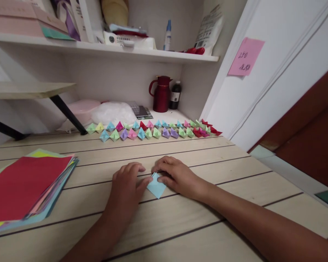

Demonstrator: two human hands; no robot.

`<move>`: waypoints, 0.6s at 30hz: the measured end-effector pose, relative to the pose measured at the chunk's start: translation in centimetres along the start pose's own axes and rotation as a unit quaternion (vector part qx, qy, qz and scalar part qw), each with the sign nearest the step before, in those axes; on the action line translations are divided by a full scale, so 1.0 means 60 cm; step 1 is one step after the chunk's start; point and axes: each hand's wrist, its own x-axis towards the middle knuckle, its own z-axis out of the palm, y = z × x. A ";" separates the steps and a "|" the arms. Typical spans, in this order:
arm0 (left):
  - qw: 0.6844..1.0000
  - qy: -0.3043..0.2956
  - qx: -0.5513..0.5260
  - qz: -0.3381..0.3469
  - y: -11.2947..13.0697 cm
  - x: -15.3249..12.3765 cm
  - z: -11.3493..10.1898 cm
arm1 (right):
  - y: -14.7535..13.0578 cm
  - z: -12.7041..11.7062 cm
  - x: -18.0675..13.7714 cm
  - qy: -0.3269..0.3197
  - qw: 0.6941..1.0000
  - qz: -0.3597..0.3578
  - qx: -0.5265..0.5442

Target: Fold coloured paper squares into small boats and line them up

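A small light blue folded paper (156, 187) lies on the wooden table, one corner pointing toward me and layered edges showing at its top. My right hand (177, 175) grips it from the right, thumb pressed on its face and bent fingers behind its upper edge. On the other side, my left hand (128, 182) rests with its thumb tip at the paper's left edge. That hand's index finger is stretched out and stands apart from the thumb. Part of the paper's top is hidden by my right fingers.
Several small folded paper boats (141, 133) stand in rows along the table's back. A stack of coloured paper sheets (30, 185) lies at left. Behind are a red thermos jug (161, 95), a dark bottle (175, 96) and a plastic bag (113, 113). A shelf (98, 51) hangs above.
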 end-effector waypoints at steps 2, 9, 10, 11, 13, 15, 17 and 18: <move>1.000 -0.007 0.020 0.009 0.001 -0.002 0.002 | 0.000 -0.002 0.002 -0.002 1.000 0.003 0.017; 0.999 -0.005 0.042 0.011 0.013 -0.006 0.006 | 0.001 -0.003 0.009 -0.013 0.995 0.042 0.090; 0.999 -0.005 0.041 0.011 0.013 -0.006 0.005 | 0.001 0.001 0.010 -0.008 0.994 0.047 0.102; 0.999 -0.006 0.039 0.011 0.013 -0.007 0.004 | 0.002 0.005 0.012 0.001 0.992 0.055 0.115; 0.999 -0.004 0.033 0.011 0.013 -0.008 0.002 | 0.002 0.014 0.016 0.025 0.984 0.089 0.153; 1.000 -0.001 0.026 0.014 0.011 -0.010 0.002 | -0.002 0.019 0.022 0.038 0.961 0.151 0.230; 1.000 0.006 0.014 0.018 0.008 -0.010 0.003 | -0.009 0.016 0.029 0.032 0.925 0.210 0.316; 1.000 0.014 0.004 0.013 0.006 -0.010 0.004 | -0.014 0.012 0.034 0.025 0.910 0.228 0.346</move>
